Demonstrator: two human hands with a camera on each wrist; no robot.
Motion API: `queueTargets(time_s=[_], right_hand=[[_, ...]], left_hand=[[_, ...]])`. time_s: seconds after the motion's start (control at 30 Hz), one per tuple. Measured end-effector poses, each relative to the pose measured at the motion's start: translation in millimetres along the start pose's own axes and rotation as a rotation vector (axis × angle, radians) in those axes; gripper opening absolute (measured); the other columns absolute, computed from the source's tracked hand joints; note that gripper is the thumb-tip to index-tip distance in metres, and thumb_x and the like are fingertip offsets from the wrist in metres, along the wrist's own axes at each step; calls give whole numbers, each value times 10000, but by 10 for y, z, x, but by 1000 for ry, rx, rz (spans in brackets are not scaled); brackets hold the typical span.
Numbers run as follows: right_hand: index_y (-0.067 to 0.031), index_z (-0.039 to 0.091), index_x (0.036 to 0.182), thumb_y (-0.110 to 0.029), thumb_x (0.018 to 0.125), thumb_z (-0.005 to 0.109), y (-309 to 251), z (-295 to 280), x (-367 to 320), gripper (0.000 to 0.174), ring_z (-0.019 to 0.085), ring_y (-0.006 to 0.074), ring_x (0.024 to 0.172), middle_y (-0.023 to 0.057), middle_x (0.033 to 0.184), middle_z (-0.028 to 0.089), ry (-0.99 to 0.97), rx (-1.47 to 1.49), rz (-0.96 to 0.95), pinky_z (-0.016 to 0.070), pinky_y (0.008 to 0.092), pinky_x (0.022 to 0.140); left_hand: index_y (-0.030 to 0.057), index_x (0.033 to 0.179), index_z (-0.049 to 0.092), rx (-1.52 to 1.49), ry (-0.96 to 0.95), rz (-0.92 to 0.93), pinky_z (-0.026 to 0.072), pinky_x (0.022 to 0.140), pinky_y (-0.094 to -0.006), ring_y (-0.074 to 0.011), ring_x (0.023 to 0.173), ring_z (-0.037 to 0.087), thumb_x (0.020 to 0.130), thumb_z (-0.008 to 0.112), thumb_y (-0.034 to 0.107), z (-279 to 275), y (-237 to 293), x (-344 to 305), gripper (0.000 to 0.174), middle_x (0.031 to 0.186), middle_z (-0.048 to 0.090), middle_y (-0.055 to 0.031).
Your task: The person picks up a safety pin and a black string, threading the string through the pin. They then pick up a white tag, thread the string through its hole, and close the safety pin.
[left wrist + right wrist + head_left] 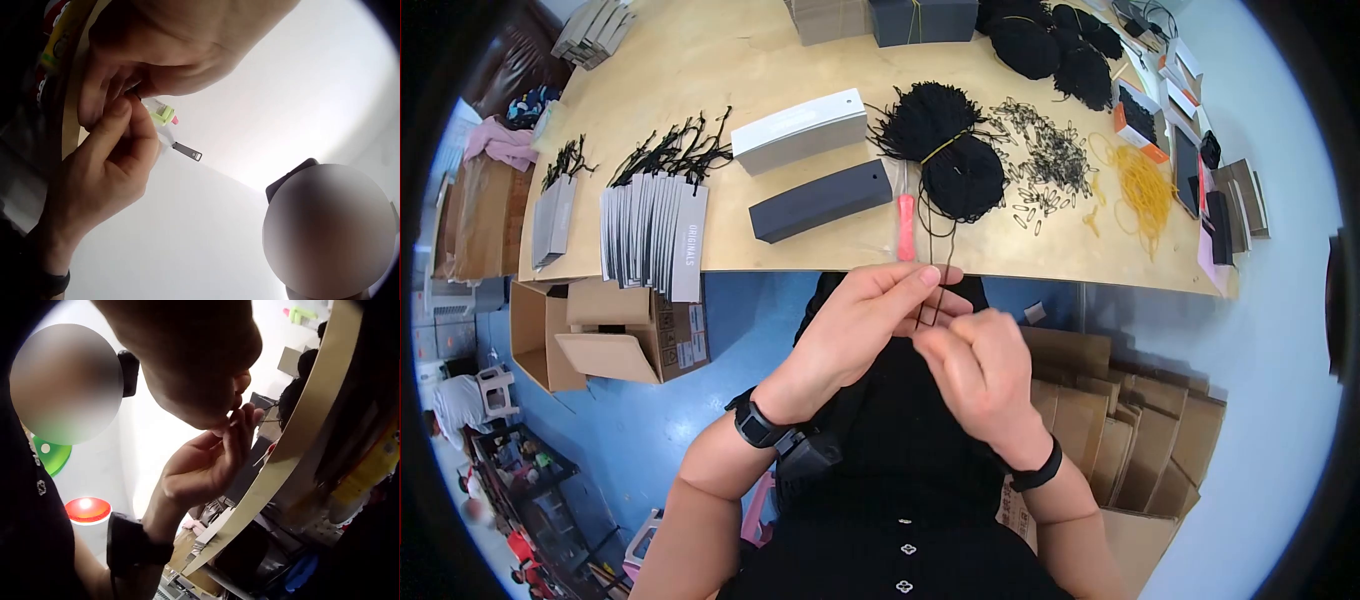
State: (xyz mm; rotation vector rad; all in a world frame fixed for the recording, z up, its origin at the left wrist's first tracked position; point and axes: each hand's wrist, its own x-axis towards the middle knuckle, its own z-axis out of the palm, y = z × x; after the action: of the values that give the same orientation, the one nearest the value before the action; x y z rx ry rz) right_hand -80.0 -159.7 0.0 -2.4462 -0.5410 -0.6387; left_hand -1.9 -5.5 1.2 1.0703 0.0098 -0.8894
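Two strands of black cord [934, 300] run from a tied bundle of black cords [945, 150] down to both hands at the table's front edge. My left hand [865, 318] pinches the strands between thumb and fingers, palm partly turned up. Beside it, my right hand [982, 375] has its fingers curled, thumb and forefinger pinching at the cord's lower end. Its fingertips cover what they grip there. The left wrist view shows the right hand [103, 156] close against the left hand [169, 47]. In the right wrist view, the left hand's fingers [234, 434] meet the right hand [194, 375].
On the table [700, 60] lie a grey tag stack [800, 130], a dark tag stack [820, 202], corded tags [655, 235], a red-handled tool [906, 228], small black pins [1045, 150] and yellow rubber bands [1140, 195]. Cardboard boxes [625, 330] stand below left, flattened cardboard [1140, 430] below right.
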Motion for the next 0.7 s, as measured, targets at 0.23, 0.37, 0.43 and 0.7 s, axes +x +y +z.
queueTargets(time_s=[0.23,0.37,0.43,0.7], right_hand=[[-62,666,970,-91,745,740,-268,76,-259,239,553,204,717,47,860,528,-197,172,-117,425,326,606],[-66,669,972,-75,727,769,-248,93,-285,265,551,217,717,55,857,530,-217,270,-117,435,330,601],[-55,669,984,-65,735,762,-166,-15,-204,266,574,230,724,80,886,545,-50,307,31,462,334,598],[-39,680,1036,-25,804,768,123,-227,120,248,560,125,708,61,958,550,45,410,431,481,254,606]], left_hand=[[-39,1189,630,-96,15,0,473,646,-228,-97,698,569,1031,530,224,-87,54,51,322,864,668,-52],[-31,1124,668,-26,25,33,361,570,-193,-55,631,434,1021,547,178,-52,75,-13,262,790,624,-15],[-32,1129,666,24,28,38,352,569,-187,-49,630,425,1022,542,168,-36,66,-59,259,777,613,-9],[-22,1027,692,44,5,32,352,580,-193,-50,643,423,1028,542,204,12,46,-160,271,795,668,-40]])
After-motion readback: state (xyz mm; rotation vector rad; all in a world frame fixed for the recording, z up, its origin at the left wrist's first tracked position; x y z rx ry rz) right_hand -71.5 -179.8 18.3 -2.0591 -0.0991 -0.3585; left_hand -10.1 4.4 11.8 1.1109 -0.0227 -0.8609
